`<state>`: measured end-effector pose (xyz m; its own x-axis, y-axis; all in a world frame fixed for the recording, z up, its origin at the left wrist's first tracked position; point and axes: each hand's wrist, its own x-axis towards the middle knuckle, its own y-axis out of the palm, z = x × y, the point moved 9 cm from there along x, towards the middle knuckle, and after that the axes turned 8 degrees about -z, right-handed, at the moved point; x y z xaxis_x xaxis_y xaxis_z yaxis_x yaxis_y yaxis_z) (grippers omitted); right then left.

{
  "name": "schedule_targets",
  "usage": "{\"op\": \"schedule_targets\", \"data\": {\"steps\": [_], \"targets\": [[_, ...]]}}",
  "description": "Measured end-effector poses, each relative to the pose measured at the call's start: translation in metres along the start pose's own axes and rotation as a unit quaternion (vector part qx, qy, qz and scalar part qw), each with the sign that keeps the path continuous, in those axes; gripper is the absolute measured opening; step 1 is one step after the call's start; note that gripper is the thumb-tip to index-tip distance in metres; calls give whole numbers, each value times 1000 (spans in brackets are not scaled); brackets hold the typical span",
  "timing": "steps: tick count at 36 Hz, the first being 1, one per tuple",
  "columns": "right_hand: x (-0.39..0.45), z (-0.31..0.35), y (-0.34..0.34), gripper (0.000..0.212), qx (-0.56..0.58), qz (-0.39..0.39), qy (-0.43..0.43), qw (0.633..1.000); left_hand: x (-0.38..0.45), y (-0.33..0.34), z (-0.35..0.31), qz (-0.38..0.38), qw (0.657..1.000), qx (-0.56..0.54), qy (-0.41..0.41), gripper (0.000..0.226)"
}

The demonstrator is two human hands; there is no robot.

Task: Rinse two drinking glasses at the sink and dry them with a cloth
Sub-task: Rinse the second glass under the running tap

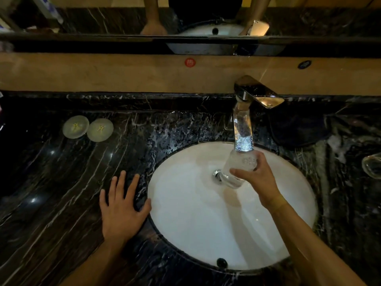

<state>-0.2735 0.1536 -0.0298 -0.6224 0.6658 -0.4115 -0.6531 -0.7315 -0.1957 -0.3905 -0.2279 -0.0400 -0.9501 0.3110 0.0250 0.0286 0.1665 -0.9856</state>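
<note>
My right hand (pixel 260 178) grips a clear drinking glass (pixel 237 168) over the white sink basin (pixel 185 219), directly under the chrome faucet (pixel 247 112). The glass tilts with its mouth toward the spout, above the drain. My left hand (pixel 121 209) lies flat on the dark marble counter, fingers spread, touching the basin's left rim and holding nothing. A second clear glass (pixel 372 165) lies at the right edge of the counter, partly cut off by the frame. A dark cloth (pixel 299 129) rests on the counter to the right of the faucet.
Two round pale lids (pixel 87 128) sit side by side at the back left of the black veined counter (pixel 61 182). A mirror (pixel 185 17) runs along the back wall above a beige ledge. Water drops speckle the counter near the faucet.
</note>
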Motion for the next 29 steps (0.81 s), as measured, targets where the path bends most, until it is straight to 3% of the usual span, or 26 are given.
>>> {"op": "schedule_targets", "data": {"steps": [4, 7, 9, 12, 17, 21, 25, 29], "targets": [[-4, -13, 19, 89, 86, 80, 63, 991, 0, 0, 0, 1, 1000, 5, -2, 81], [-8, -14, 36, 77, 134, 140, 91, 977, 0, 1, 0, 1, 1000, 2, -1, 81], [-9, -12, 45, 81, 156, 157, 101, 970, 1, 1, 0, 2, 1000, 2, -1, 81], [-4, -9, 48, 104, 171, 111, 92, 975, 1, 0, 0, 3, 1000, 1, -2, 81], [6, 6, 35, 93, 94, -20, 2, 995, 1, -1, -1, -1, 1000, -2, -2, 81], [3, 26, 21, 88, -21, -94, -84, 992, 1, 0, 0, -3, 1000, 9, 3, 81], [-2, 33, 11, 88, -123, -116, -121, 978, 1, 0, -1, -3, 1000, 9, 3, 81], [-5, 29, 0, 83, -132, -112, -112, 979, 1, 1, 0, -2, 1000, 10, 1, 82]]}}
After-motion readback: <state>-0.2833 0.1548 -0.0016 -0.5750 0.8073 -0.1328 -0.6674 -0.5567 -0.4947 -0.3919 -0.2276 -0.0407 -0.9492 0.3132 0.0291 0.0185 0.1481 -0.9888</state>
